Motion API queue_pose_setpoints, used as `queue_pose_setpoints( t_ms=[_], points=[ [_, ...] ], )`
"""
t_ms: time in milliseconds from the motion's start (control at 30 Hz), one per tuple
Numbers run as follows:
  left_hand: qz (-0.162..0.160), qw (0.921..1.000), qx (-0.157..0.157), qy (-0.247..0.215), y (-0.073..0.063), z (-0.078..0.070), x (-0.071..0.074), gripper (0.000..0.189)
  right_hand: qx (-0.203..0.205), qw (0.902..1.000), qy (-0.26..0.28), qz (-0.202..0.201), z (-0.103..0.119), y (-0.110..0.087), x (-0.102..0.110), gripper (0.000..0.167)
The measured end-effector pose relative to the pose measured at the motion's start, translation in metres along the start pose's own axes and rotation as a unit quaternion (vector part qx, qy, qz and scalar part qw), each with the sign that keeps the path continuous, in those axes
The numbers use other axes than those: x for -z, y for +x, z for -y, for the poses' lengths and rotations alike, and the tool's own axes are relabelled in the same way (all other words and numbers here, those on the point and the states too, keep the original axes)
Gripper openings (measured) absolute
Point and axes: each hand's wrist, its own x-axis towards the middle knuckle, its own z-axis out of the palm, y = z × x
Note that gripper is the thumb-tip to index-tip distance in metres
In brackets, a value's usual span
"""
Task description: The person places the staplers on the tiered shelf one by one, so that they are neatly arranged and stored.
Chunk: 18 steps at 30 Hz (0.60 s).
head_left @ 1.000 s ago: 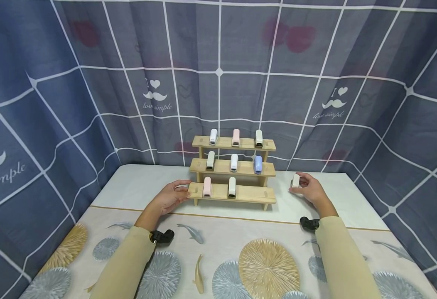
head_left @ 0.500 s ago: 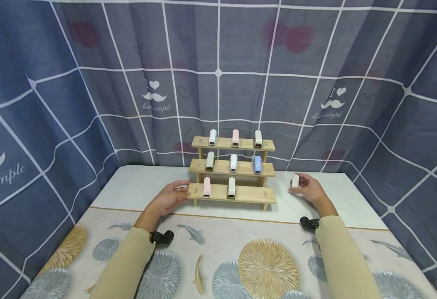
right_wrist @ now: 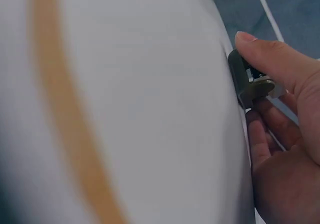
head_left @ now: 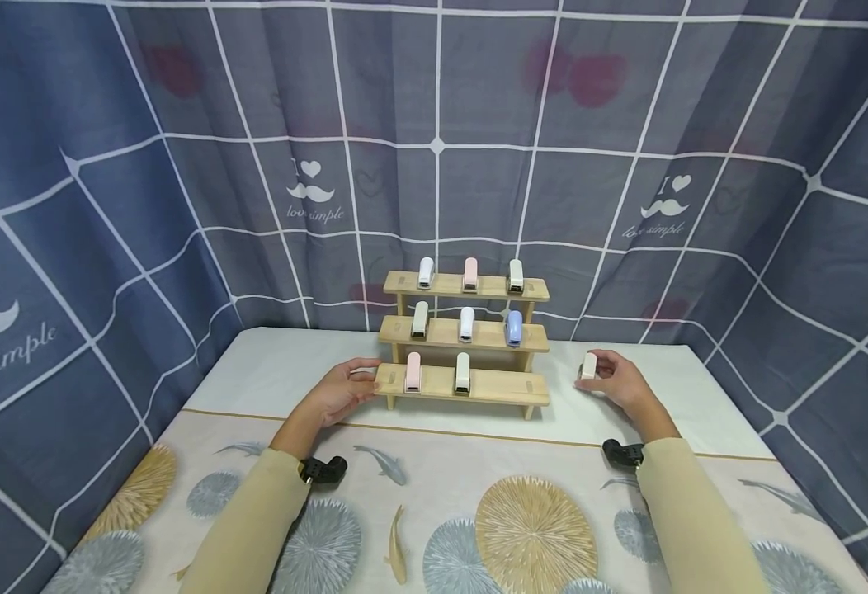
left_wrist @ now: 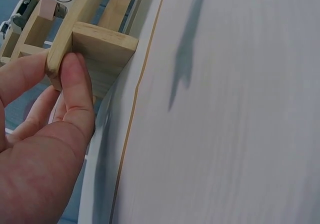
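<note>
My left hand (head_left: pixel 342 392) pinches the left end of the lowest board of a three-tier wooden stand (head_left: pixel 504 386), thumb on one face and fingers on the other. To the right of the stand, my right hand (head_left: pixel 620 382) holds a small white stapler (head_left: pixel 588 365) between thumb and fingers, low over the white cloth. The right wrist view shows the dark base (right_wrist: pixel 239 79) of this stapler close against the cloth. On the lowest board stand a pink stapler (head_left: pixel 413 373) and a white stapler (head_left: pixel 463 374), with bare wood to their right.
The middle board carries a cream stapler (head_left: pixel 420 320), a white stapler (head_left: pixel 467 325) and a blue stapler (head_left: pixel 513 328). White, pink (head_left: pixel 470 275) and cream staplers line the top board. A patterned cloth (head_left: pixel 375 528) covers the table; a checked curtain (head_left: pixel 375 181) hangs behind and at both sides.
The right hand has shifted slightly right and toward me, and the stapler in it sits a little lower and more tilted. The left hand keeps its grip on the stand.
</note>
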Motion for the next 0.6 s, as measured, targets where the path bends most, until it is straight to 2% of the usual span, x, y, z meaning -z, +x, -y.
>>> queue_pose_setpoints(
  t_ms=[233,600],
  points=[
    [0.002,1.0,-0.002,-0.003,-0.001,-0.001,0.003,0.062,0.014,0.9993,0.03,0.015,0.011,-0.016,-0.002,0.083],
    [0.0,1.0,0.0,0.0,-0.001,-0.002,0.0,0.062,0.029,0.9987,0.037,0.016,0.03,-0.045,-0.008,0.087]
  ],
)
